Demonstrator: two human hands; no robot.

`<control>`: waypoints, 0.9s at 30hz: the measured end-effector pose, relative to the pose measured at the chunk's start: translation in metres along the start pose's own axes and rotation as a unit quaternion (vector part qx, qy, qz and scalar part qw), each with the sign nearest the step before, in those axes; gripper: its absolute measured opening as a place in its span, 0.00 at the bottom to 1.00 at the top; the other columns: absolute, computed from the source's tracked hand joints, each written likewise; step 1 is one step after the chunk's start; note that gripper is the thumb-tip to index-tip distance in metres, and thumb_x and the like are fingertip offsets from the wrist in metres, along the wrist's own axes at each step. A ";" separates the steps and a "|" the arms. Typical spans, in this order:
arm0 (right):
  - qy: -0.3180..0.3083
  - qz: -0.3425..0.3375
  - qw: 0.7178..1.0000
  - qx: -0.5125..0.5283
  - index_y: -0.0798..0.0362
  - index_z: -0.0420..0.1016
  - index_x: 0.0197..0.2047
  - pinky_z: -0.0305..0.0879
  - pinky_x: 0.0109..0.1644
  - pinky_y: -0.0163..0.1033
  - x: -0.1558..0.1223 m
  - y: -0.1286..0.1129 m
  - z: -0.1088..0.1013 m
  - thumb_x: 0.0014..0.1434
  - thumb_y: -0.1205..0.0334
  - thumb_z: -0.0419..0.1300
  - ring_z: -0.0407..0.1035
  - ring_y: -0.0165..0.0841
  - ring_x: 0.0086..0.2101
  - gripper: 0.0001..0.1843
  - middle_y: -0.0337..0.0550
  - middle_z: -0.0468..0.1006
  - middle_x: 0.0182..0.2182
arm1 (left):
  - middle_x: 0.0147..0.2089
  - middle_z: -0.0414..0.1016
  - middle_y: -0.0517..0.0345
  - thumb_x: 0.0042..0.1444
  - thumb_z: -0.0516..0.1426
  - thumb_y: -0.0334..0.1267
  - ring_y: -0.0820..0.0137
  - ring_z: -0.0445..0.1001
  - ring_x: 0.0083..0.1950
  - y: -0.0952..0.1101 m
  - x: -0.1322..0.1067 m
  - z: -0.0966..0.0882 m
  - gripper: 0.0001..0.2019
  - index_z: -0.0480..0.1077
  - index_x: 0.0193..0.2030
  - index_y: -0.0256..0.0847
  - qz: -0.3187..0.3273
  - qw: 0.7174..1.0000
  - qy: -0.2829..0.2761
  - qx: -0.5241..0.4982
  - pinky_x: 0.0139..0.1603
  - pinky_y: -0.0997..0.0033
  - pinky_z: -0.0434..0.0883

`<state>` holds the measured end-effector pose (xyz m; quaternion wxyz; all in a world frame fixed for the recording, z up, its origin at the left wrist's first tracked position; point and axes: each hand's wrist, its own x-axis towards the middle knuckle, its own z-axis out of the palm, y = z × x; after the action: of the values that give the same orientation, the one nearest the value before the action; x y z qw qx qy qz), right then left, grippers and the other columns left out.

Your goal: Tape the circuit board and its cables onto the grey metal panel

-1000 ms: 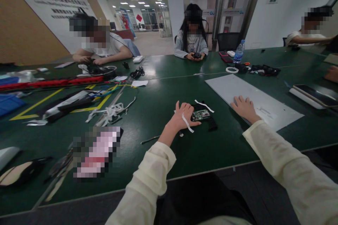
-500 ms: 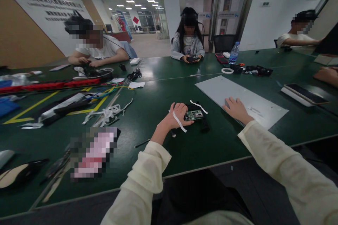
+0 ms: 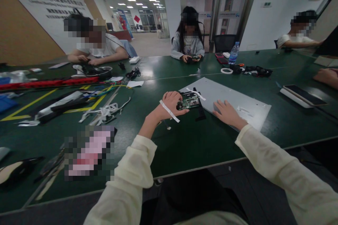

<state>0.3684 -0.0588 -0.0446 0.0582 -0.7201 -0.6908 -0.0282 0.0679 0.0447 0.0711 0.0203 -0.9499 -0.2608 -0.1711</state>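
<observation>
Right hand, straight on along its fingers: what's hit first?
Likely the slim black frame around the green circuit board in the left hand, or the thin white strip across it. The right hand lies over the flat light-grey board; the frame may sit higher, depth unclear.

The left hand (image 3: 170, 106) and circuit board (image 3: 191, 102) have moved farther from the worktop's near edge (image 3: 195, 171), and the grey panel (image 3: 216, 89) has shifted left

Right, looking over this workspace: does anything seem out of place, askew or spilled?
Yes. A white strip lies across the back of the left hand, an odd spot while that hand holds the circuit board. To the left, a tangle of white strips lies messily on the green table. No spill shows.
</observation>
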 end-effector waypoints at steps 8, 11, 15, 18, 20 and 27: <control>-0.004 -0.094 0.994 0.047 0.54 0.54 0.69 0.49 0.65 0.59 -0.010 -0.026 -0.012 0.65 0.38 0.39 0.45 0.55 0.65 0.39 0.50 0.50 0.68 | 0.46 0.66 0.52 0.50 0.58 0.57 0.58 0.63 0.51 -0.005 0.009 -0.020 0.23 0.62 0.40 0.41 -0.005 1.000 0.003 0.002 0.57 0.56 0.58; -0.008 -0.126 0.990 0.065 0.52 0.52 0.70 0.48 0.66 0.59 -0.015 -0.032 -0.016 0.65 0.38 0.40 0.43 0.54 0.66 0.38 0.47 0.49 0.69 | 0.46 0.66 0.52 0.50 0.58 0.58 0.58 0.63 0.51 -0.006 0.008 -0.021 0.22 0.61 0.40 0.41 -0.005 1.000 0.000 0.002 0.57 0.57 0.58; -0.016 -0.172 0.982 0.078 0.52 0.51 0.70 0.47 0.66 0.58 -0.019 -0.038 -0.020 0.64 0.38 0.41 0.41 0.52 0.66 0.38 0.46 0.48 0.69 | 0.46 0.66 0.52 0.50 0.57 0.60 0.58 0.63 0.51 -0.010 0.006 -0.020 0.24 0.62 0.41 0.41 0.006 1.000 0.007 0.016 0.57 0.57 0.57; -0.019 -0.190 0.978 0.085 0.52 0.51 0.70 0.47 0.67 0.58 -0.023 -0.043 -0.023 0.64 0.38 0.42 0.39 0.51 0.67 0.39 0.46 0.48 0.69 | 0.45 0.66 0.52 0.50 0.56 0.60 0.58 0.63 0.51 -0.013 0.005 -0.020 0.24 0.62 0.41 0.41 0.009 1.000 0.006 0.023 0.56 0.57 0.57; -0.022 -0.205 0.974 0.092 0.52 0.52 0.70 0.46 0.67 0.58 -0.026 -0.047 -0.025 0.64 0.38 0.42 0.39 0.51 0.67 0.39 0.47 0.49 0.69 | 0.45 0.66 0.52 0.50 0.56 0.60 0.58 0.63 0.51 -0.014 0.005 -0.021 0.24 0.62 0.41 0.42 0.010 1.000 0.007 0.023 0.57 0.57 0.57; -0.060 -0.297 0.944 0.130 0.51 0.49 0.71 0.43 0.68 0.55 -0.039 -0.062 -0.038 0.64 0.38 0.45 0.38 0.47 0.67 0.39 0.47 0.53 0.68 | 0.45 0.66 0.52 0.49 0.56 0.61 0.57 0.63 0.50 -0.013 0.002 -0.024 0.25 0.63 0.42 0.41 0.015 1.000 0.005 0.017 0.55 0.56 0.57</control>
<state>0.3067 -0.1000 -0.0091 0.0987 -0.4691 -0.8731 0.0892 0.0550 0.0535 0.0937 0.0403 -0.9522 -0.2497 -0.1711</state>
